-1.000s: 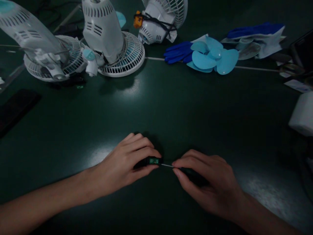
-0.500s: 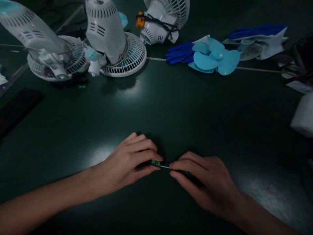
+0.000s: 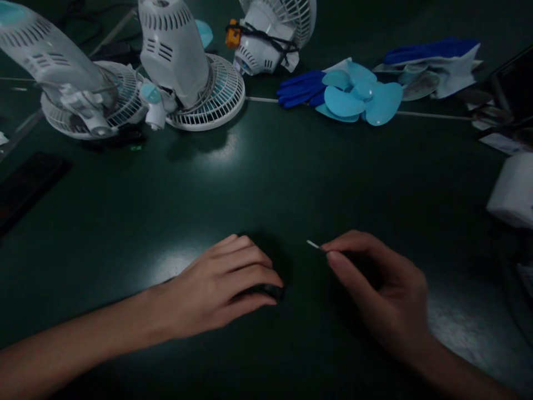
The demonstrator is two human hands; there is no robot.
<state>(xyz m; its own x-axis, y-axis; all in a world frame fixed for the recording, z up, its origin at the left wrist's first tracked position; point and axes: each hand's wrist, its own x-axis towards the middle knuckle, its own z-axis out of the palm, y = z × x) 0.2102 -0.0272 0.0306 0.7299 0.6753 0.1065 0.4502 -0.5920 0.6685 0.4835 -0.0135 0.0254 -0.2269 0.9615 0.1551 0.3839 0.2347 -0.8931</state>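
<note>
Near the table's front middle, my left hand [image 3: 233,278] is closed, its thumb and fingers pinching a small dark part [image 3: 268,290]. Most of that part is hidden by the fingers; a green circuit board face showed there a moment earlier. To its right, my right hand [image 3: 378,289] pinches a short thin piece with a pale tip [image 3: 313,244] between thumb and forefinger. Whether it is a wire or a slim tool I cannot tell. The pale tip points up and left, apart from the part in my left hand.
Several white fans stand along the back left, one fan [image 3: 179,61] face down on its grille. Light blue fan blades [image 3: 360,94] lie by blue gloves [image 3: 300,89] at the back. A dark flat object [image 3: 31,183] lies at left, a white block [image 3: 514,189] at right.
My right hand has moved up and right, drawing the thin piece away from the part in my left hand. The green face between my left fingers no longer shows; a dark side does.
</note>
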